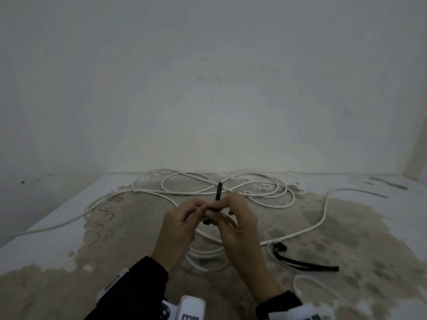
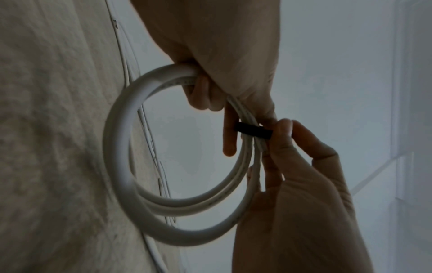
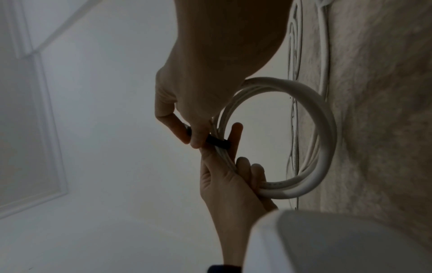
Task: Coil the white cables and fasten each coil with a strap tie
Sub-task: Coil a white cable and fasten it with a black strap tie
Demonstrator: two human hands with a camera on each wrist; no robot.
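Both hands met above the middle of the floor (image 1: 69,227): the left hand (image 1: 178,224) gripped the white coil (image 2: 121,166), while right hand (image 1: 233,218) fingers (image 3: 195,136) pinched the black strap tie (image 1: 218,191) crossing its strands beside the left index finger.

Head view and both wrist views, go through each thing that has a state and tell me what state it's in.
Coiled white cable: looped, held off the floor in both hands.
Black strap tie: across the coil's strands, free end sticking up.
Left hand: grips the coil.
Right hand: pinches the strap tie.
Loose white cable: uncoiled, sprawled on the floor.
Second black strap tie: lying on the floor, unused.
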